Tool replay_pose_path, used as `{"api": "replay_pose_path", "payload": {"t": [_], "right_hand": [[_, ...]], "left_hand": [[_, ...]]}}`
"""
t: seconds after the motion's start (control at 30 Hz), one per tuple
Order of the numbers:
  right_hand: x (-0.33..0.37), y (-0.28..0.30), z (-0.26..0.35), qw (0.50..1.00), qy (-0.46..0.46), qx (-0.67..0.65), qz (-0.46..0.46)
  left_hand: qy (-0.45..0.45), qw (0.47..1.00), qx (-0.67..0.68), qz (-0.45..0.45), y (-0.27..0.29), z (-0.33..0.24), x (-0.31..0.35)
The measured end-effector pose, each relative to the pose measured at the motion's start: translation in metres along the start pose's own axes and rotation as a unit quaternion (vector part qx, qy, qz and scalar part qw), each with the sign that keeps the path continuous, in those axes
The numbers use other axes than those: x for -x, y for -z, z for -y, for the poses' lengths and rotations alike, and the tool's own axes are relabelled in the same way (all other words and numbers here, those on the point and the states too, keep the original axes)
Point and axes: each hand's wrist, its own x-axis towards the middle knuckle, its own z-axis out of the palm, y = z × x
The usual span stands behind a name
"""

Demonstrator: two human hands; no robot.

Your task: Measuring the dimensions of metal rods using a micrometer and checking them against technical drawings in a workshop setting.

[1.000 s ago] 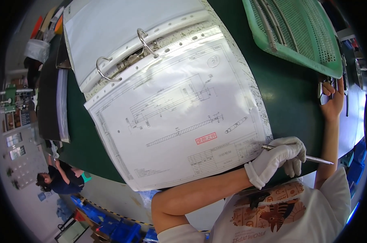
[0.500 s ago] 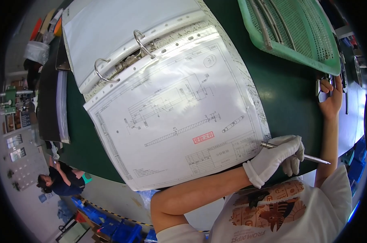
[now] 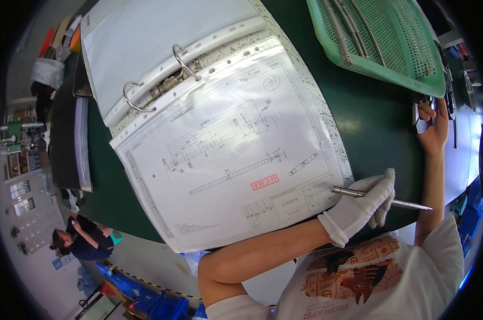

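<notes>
My left hand (image 3: 361, 205), in a white glove, is closed around a slim stepped metal shaft (image 3: 412, 205). One end of the shaft lies over the lower right corner of a drawing sheet (image 3: 215, 213) in a clear sleeve, and the narrower end points right. The sheet sits in an open ring binder (image 3: 335, 144). At the near right corner of a green perforated basket (image 3: 412, 82), my bare right hand (image 3: 434, 128) has bent fingers at a small silver and dark object (image 3: 420, 118), partly hidden. Several long metal rods (image 3: 353, 26) lie in the basket.
The binder lies on a dark green tabletop (image 3: 380, 133). A dark folder (image 3: 71, 138) stands at its left. Beyond the table's left edge are a person in dark clothes (image 3: 87, 242) and blue bins (image 3: 161, 304). Dark tools (image 3: 450, 96) lie right of the basket.
The shaft in my left hand has shifted slightly left and tilts a little less, its end further over the sheet. My right hand stays by the basket corner. The whole view has moved slightly.
</notes>
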Motion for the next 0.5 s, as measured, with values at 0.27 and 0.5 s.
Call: {"api": "replay_pose_path", "payload": {"t": [0.27,0.5], "right_hand": [[0.0009,0.0037,0.0027,1.0,-0.002,0.006,-0.002],[0.0009,0.0036,0.0028,1.0,-0.002,-0.02,-0.019]], "left_hand": [[-0.015,0.999,-0.032,0.024,0.0045,0.0019,-0.0004],[-0.019,0.999,-0.01,0.03,0.0047,0.0037,-0.0034]]}}
